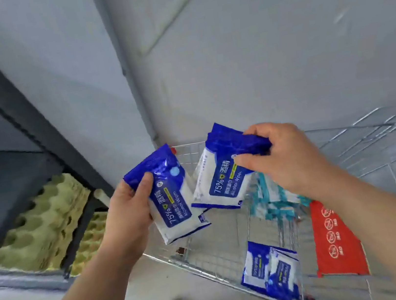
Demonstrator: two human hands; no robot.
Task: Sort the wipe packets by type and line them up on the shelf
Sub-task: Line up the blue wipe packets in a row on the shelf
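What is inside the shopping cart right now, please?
Two blue alcohol wipe packets stand at the near end of the shopping cart beside a red flap; teal packets lie farther in. The right hand and its held packets partly cover them, so their count is unclear.

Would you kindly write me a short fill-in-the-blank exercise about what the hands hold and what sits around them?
1. The left hand grips a blue packet printed "Alcohol ____".
2. Below the right hand and its bunch of blue packets, the wire cart holds a pile of ____ packets.
3. The flap hanging in the cart is ____.
4. The low shelf at left bears ____ trays.
Missing words: Wipes; teal; red; egg.
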